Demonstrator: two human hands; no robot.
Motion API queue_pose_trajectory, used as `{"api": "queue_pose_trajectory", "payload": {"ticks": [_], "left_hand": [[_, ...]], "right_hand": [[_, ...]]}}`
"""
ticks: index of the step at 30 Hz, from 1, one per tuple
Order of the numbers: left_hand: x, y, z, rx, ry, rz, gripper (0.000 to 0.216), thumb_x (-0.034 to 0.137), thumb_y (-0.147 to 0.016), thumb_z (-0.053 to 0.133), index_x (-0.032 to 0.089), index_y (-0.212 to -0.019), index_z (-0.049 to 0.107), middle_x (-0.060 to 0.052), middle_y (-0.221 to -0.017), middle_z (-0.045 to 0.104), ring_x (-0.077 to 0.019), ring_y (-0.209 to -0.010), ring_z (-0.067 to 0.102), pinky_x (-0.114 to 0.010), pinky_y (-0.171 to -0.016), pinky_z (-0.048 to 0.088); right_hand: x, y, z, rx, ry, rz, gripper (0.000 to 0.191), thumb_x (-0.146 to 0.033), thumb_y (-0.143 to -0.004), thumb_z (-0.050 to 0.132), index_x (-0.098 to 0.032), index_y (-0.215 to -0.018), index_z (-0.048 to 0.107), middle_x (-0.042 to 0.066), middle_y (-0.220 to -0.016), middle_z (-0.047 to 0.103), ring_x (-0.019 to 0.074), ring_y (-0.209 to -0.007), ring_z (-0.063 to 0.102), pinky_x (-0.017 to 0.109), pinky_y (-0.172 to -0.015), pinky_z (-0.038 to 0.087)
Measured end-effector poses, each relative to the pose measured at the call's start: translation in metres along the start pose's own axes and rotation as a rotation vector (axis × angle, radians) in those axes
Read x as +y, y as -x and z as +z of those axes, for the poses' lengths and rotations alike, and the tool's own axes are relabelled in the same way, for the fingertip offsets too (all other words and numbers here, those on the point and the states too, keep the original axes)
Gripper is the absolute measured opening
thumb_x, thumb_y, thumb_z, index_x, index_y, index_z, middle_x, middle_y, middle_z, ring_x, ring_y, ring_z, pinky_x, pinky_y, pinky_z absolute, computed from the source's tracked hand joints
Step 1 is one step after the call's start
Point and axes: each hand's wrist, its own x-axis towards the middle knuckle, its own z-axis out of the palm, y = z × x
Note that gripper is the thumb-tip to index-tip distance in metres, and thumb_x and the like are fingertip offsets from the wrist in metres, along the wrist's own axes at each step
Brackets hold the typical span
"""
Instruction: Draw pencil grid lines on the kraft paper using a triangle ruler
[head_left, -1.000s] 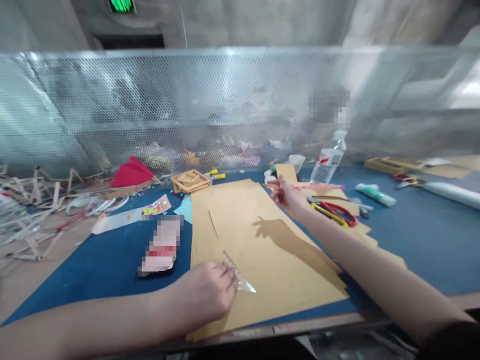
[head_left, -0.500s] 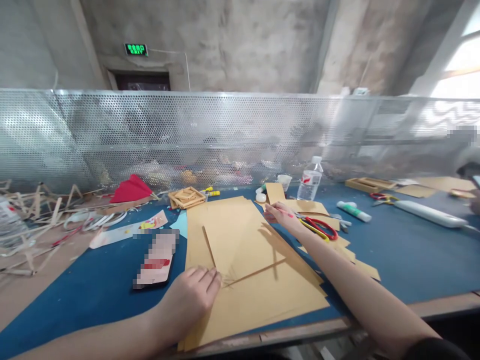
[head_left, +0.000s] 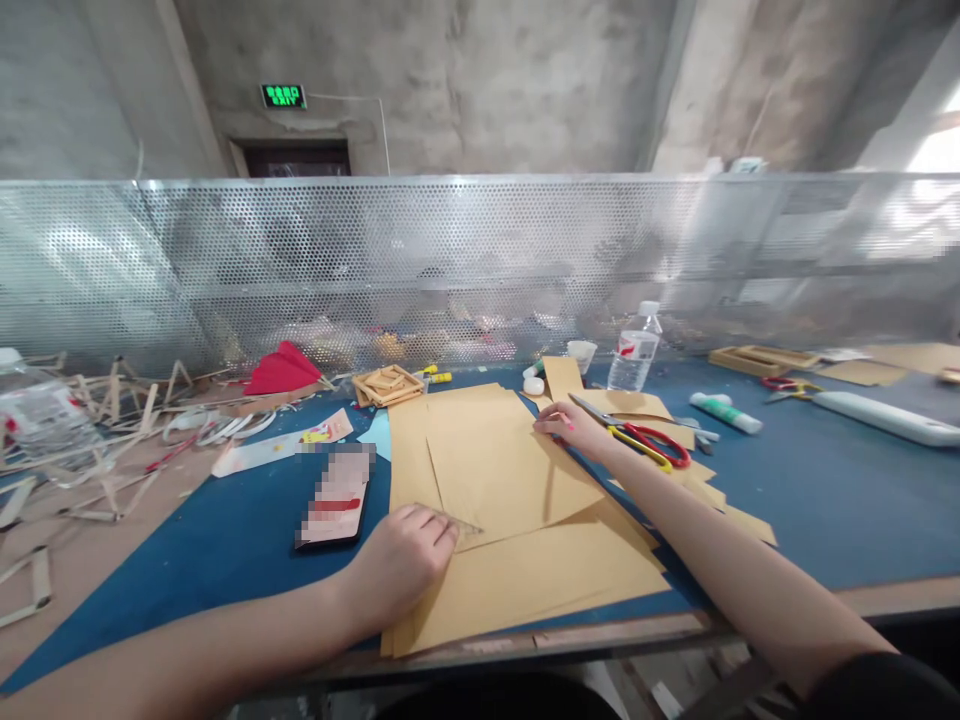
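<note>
A loose sheet of brown kraft paper lies on a stack of larger kraft sheets. My left hand rests at its lower left corner, fingers curled over a clear triangular ruler; only the ruler's tip shows. At the sheet's upper right edge is my right hand, its fingers closed together. A small red-pink bit shows at those fingers, too small to name. Just right of this hand, scissors with red and yellow handles lie on kraft paper scraps.
Left of the stack lies a phone. Behind are small wooden frames, a water bottle and a paper cup. A glue stick lies to the right. Thin wooden sticks clutter the left. A perforated metal screen closes off the back.
The view has shifted, so the tabletop things appear slightly further right. The loose sheet's lower edge lies flatter on the stack. More of the clear ruler shows beside my left hand.
</note>
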Motion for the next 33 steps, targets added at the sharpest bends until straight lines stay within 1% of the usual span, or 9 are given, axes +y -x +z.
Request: {"api": "queue_pose_trajectory", "payload": {"ticks": [8, 13, 17, 21, 24, 26, 28, 30, 33], "left_hand": [[-0.002, 0.000, -0.012, 0.016, -0.081, -0.131, 0.032, 0.006, -0.087, 0.053, 0.009, -0.119, 0.055, -0.012, -0.115, 0.063, -0.0211, -0.102, 0.062, -0.035, -0.082, 0.052], [-0.001, 0.002, -0.014, 0.028, -0.104, -0.145, 0.043, -0.002, -0.084, 0.042, 0.007, -0.125, 0.052, -0.015, -0.118, 0.062, -0.0216, -0.101, 0.063, -0.032, -0.080, 0.050], [0.000, 0.002, -0.010, 0.022, -0.101, -0.125, 0.040, 0.003, -0.086, 0.046, 0.008, -0.125, 0.052, -0.015, -0.121, 0.060, -0.0212, -0.104, 0.061, -0.032, -0.083, 0.049], [-0.003, 0.002, -0.003, 0.019, -0.097, -0.119, 0.032, 0.015, -0.090, 0.055, 0.012, -0.122, 0.052, -0.011, -0.120, 0.059, -0.0213, -0.105, 0.060, -0.037, -0.084, 0.052], [-0.005, 0.001, 0.002, 0.015, -0.088, -0.114, 0.029, 0.023, -0.090, 0.057, 0.014, -0.118, 0.054, -0.009, -0.118, 0.057, -0.0206, -0.103, 0.059, -0.039, -0.083, 0.053], [-0.006, 0.000, 0.005, 0.007, -0.080, -0.107, 0.028, 0.025, -0.091, 0.057, 0.014, -0.116, 0.054, -0.008, -0.117, 0.057, -0.0203, -0.101, 0.060, -0.039, -0.083, 0.053], [-0.007, 0.000, 0.008, -0.003, -0.069, -0.096, 0.027, 0.027, -0.091, 0.057, 0.014, -0.115, 0.054, -0.008, -0.115, 0.057, -0.0198, -0.099, 0.060, -0.039, -0.082, 0.053], [-0.008, -0.001, 0.009, -0.012, -0.059, -0.085, 0.028, 0.027, -0.091, 0.057, 0.014, -0.115, 0.054, -0.008, -0.114, 0.057, -0.0196, -0.098, 0.060, -0.038, -0.082, 0.053], [-0.009, -0.001, 0.010, -0.021, -0.050, -0.068, 0.029, 0.028, -0.091, 0.057, 0.015, -0.116, 0.054, -0.008, -0.116, 0.056, -0.0200, -0.099, 0.060, -0.039, -0.082, 0.053]], "right_hand": [[-0.001, 0.003, -0.006, -0.152, 0.149, 0.034, 0.030, -0.031, -0.090, 0.055, -0.015, -0.114, 0.056, 0.008, -0.113, 0.059, 0.0193, -0.094, 0.061, 0.039, -0.079, 0.052], [-0.007, 0.005, 0.002, -0.104, 0.203, 0.049, 0.032, -0.032, -0.090, 0.054, -0.015, -0.118, 0.054, 0.009, -0.115, 0.058, 0.0198, -0.095, 0.060, 0.040, -0.080, 0.052], [-0.017, 0.012, 0.005, -0.136, 0.269, 0.090, 0.031, -0.032, -0.091, 0.053, -0.015, -0.117, 0.055, 0.008, -0.112, 0.059, 0.0184, -0.092, 0.061, 0.038, -0.078, 0.052], [-0.029, 0.028, -0.009, -0.336, 0.339, 0.141, 0.020, -0.033, -0.087, 0.058, -0.013, -0.089, 0.062, 0.003, -0.080, 0.064, 0.0102, -0.061, 0.059, 0.024, -0.054, 0.050], [-0.035, 0.037, -0.023, -0.435, 0.337, 0.125, 0.033, -0.037, -0.071, 0.074, -0.014, -0.059, 0.054, 0.000, -0.051, 0.059, 0.0071, -0.036, 0.045, 0.019, -0.032, 0.029], [-0.035, 0.037, -0.027, -0.398, 0.302, 0.067, 0.039, -0.043, -0.069, 0.074, -0.016, -0.056, 0.049, 0.001, -0.048, 0.058, 0.0065, -0.034, 0.042, 0.020, -0.031, 0.026], [-0.031, 0.031, -0.025, -0.288, 0.248, -0.017, 0.036, -0.047, -0.077, 0.065, -0.016, -0.063, 0.051, 0.003, -0.060, 0.063, 0.0081, -0.043, 0.051, 0.019, -0.038, 0.037], [-0.024, 0.020, -0.018, -0.140, 0.197, -0.095, 0.030, -0.044, -0.088, 0.054, -0.016, -0.079, 0.056, 0.005, -0.079, 0.066, 0.0107, -0.062, 0.061, 0.022, -0.055, 0.048], [-0.008, 0.003, -0.005, 0.013, 0.187, -0.146, 0.027, -0.037, -0.092, 0.050, -0.014, -0.103, 0.059, 0.006, -0.099, 0.063, 0.0155, -0.082, 0.062, 0.033, -0.071, 0.052]]}}
